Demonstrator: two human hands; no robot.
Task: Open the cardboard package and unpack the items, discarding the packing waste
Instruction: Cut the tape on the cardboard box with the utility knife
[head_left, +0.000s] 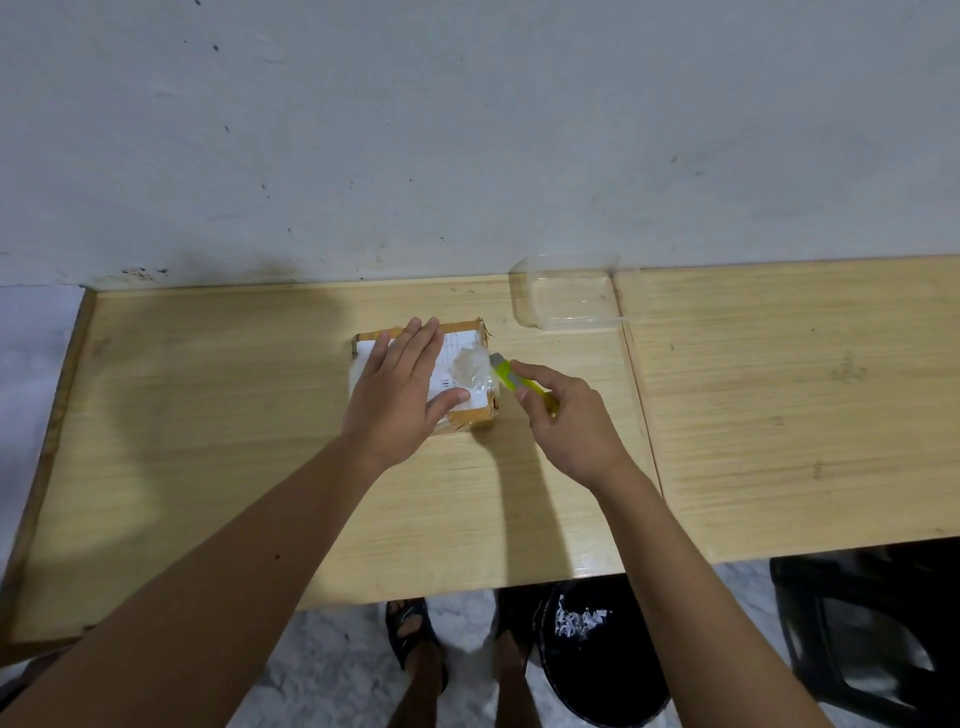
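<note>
Cardboard package (470, 415) lying flat near the middle of the wooden tabletop (208, 467), sealed with tan tape, white label on top, crumpled clear film at its right side. Left hand (400, 389) spread open, palm down, pressing on the package lid; nothing grasped. Right hand (566, 415) closed in a firm grip around a yellow-green utility knife (511, 376), tip brought to the right edge of the package. Blade contact with the tape possibly made, not resolvable at this range. Package judged unopened: flaps shut, no contents out. Remaining: cutting the seal, lifting flaps, removing items, discarding waste. Clear plastic container (566, 299) standing empty at the far edge of the tabletop. Black bin (597, 660) on the floor below the near edge, likely destination for waste.
</note>
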